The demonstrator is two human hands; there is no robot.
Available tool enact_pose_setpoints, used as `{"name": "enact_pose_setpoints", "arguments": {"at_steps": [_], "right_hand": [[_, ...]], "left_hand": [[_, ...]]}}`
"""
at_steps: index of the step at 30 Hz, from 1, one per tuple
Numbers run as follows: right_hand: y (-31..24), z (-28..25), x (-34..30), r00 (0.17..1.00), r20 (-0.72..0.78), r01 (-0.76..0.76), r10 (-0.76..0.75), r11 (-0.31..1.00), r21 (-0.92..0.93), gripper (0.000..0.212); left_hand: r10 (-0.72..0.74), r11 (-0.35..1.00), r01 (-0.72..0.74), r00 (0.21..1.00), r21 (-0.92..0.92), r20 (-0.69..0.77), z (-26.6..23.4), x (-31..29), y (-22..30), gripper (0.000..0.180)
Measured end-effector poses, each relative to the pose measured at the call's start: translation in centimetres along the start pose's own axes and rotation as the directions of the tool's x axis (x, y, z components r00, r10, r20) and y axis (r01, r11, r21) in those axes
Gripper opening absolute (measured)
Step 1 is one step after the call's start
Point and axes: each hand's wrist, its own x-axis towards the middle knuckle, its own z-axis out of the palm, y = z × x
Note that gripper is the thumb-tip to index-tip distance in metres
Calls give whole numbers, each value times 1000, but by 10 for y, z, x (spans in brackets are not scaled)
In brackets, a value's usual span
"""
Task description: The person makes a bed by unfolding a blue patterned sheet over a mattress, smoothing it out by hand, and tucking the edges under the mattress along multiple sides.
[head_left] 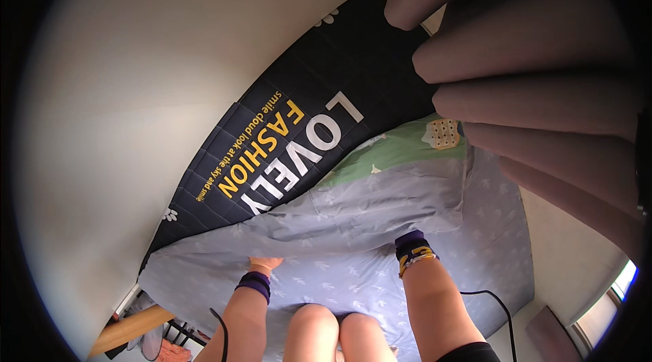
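Note:
A grey-blue bed cover (380, 216) with a pale leaf print lies loosely across the bed, one corner turned to a green patterned side (407, 148). My left hand (266, 263) reaches under its near edge, the fingers hidden by the cloth. On that wrist is a dark purple band. My right arm (435, 294) stretches forward, with a black, yellow and purple band at the wrist. The right hand is tucked beneath the cover and hidden. Under both arms is a matching leaf-print sheet (326, 277). Beyond the cover, a black quilted pad (285, 97) with white and yellow lettering is exposed.
My bare knees (314, 331) rest on the near part of the bed. Mauve curtains (516, 43) hang over the far right corner. A pale wall (136, 77) borders the left side. At the lower left are a wooden bar (132, 331) and a black rack; thin black cables pass both arms.

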Motion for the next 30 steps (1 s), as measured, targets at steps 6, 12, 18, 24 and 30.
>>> {"name": "enact_pose_setpoints", "arguments": {"at_steps": [6,12,18,24,30], "right_hand": [[5,-4,-7,1000,17,-9,9,1000,1,32],[10,-10,-12,1000,27,1,-1,1000,-10,32],[19,-7,-18,999,24,40,-39,999,-34,31],[31,3,-25,990,17,144,-143,989,-25,30],[72,-58,-81,935,92,306,-341,912,275,26]], "left_hand": [[31,999,-29,997,-25,70,-19,13,10,40],[-5,999,11,991,-41,136,-12,3,9,39],[-128,986,128,992,-110,5,-6,6,16,40],[-377,924,359,911,-128,-168,13,10,50,46],[-390,916,265,757,-299,-524,19,11,88,44]]}}
